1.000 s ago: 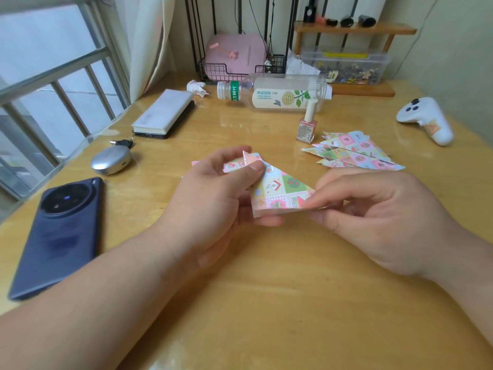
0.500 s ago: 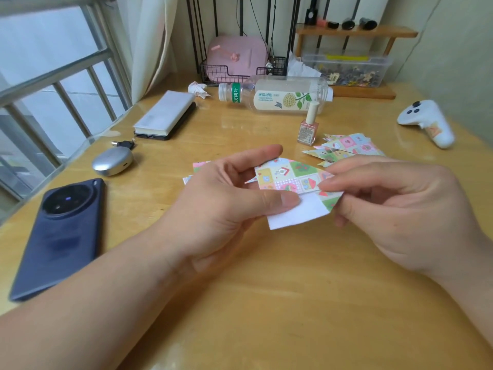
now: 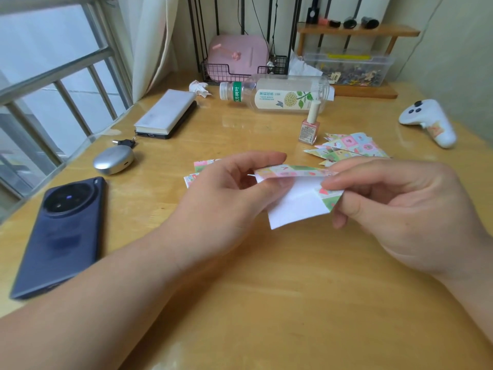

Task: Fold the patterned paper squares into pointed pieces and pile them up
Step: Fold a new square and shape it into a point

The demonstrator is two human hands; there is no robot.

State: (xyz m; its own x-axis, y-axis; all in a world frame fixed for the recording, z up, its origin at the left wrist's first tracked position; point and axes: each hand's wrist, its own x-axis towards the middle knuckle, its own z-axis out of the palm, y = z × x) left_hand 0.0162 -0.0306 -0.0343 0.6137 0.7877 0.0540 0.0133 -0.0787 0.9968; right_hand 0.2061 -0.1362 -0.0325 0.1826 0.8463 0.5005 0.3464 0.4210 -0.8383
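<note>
Wooden tabletop (image 3: 266,303), pale and glossy, is running beside a barred window at ten o'clock. Left hand (image 3: 226,198) and right hand (image 3: 394,209) are meeting over the middle of it, holding one patterned paper square (image 3: 296,204) just off the surface.

Left fingers (image 3: 262,159) are pinching the paper's nine o'clock end, thumb pressing the white face, forefinger arching over the top edge. Right fingers (image 3: 360,173) are pinching the three o'clock end, where a small printed corner is turning over the plain back.

Paper's long axis is running nine to three between the hands. Folded edge is sitting at twelve and a loose white flap is hanging toward six. Sheet is looking thin and crisp, matte white on one face and pastel patchwork on the other.

Judgement: fold is only partway. The next crease is probably falling to the right hand, which is sitting on the corner being worked, with the left steadying.

Pile of finished pointed pieces (image 3: 349,148) is lying flat at one o'clock from the hands, nearer the right one. Unfolded squares (image 3: 202,166) are peeking out behind the left hand at eleven o'clock, mostly hidden.

Nail polish bottle (image 3: 309,129) is standing upright just beside the pile. Clear plastic bottle (image 3: 277,96) is lying on its side behind it. Dark phone (image 3: 61,236) is resting at eight o'clock.
</note>
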